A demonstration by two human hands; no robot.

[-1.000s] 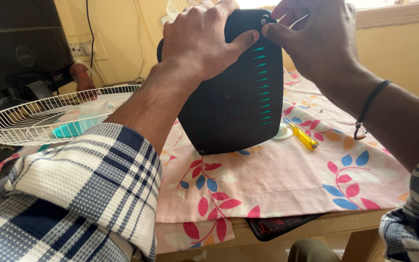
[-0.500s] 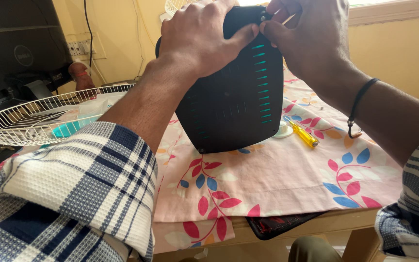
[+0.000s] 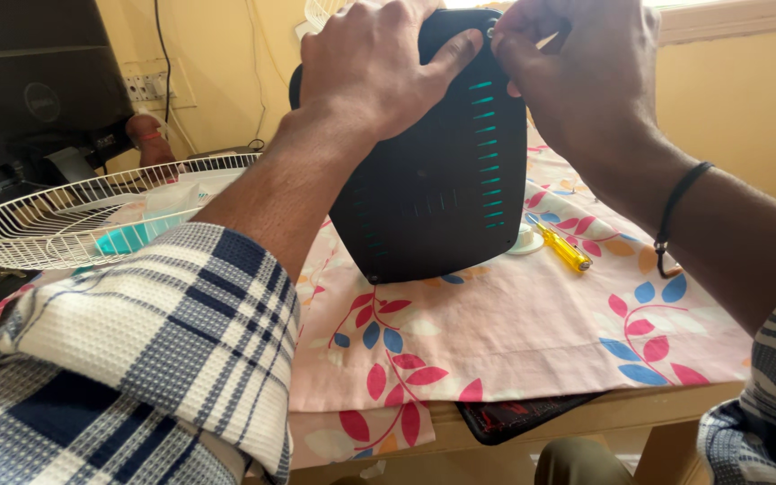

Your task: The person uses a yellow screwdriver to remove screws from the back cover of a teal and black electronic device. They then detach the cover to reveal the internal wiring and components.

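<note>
Up on the floral tablecloth, the black slotted fan base stands on edge, long axis near vertical, leaning slightly left, its slotted flat side facing the camera. Left hand lies spread over its upper left, thumb across the face, fingers wrapped behind. Right hand pinches at the top rim, fingertips closed together; whether they hold anything cannot be told.
</note>
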